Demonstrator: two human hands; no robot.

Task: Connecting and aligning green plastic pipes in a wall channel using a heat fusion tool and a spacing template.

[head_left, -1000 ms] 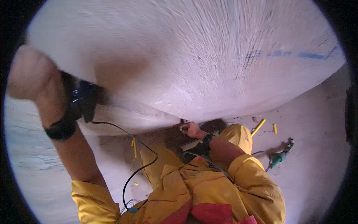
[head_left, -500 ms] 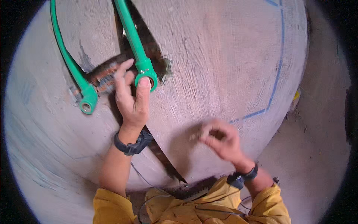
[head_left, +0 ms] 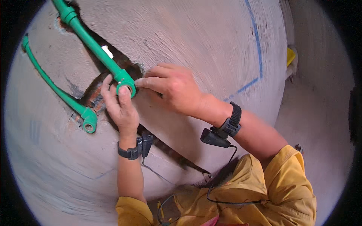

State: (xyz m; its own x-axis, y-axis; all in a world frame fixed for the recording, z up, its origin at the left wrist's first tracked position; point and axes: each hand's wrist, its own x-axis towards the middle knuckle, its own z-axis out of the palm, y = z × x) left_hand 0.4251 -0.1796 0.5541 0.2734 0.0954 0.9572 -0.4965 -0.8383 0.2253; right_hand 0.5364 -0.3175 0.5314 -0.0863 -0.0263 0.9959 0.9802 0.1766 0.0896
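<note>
A green plastic pipe (head_left: 94,47) runs down a chased slot in the wall and ends in a green elbow fitting (head_left: 123,76) with a round socket facing out. My left hand (head_left: 123,113) grips this elbow, its thumb over the socket's lower rim and its fingers behind the left side. From the right, my right hand (head_left: 175,90) reaches in with thumb and forefinger pinched at the elbow's right side. Whatever may sit between those fingertips is hidden. A second green elbow (head_left: 89,119), on a thinner-looking green pipe (head_left: 56,86), lies lower left, untouched.
Rough plaster wall (head_left: 196,34) surrounds the slot, whose dark groove (head_left: 177,154) continues down to the right. Exposed brick (head_left: 94,100) shows between the elbows. A blue line (head_left: 257,45) marks the wall at right. Something yellow (head_left: 290,56) shows beyond the wall's edge. Cables hang from both wristbands.
My right hand has moved up and left from open wall to the held elbow. My left hand keeps its grip there. The whole view has shifted and tilted.
</note>
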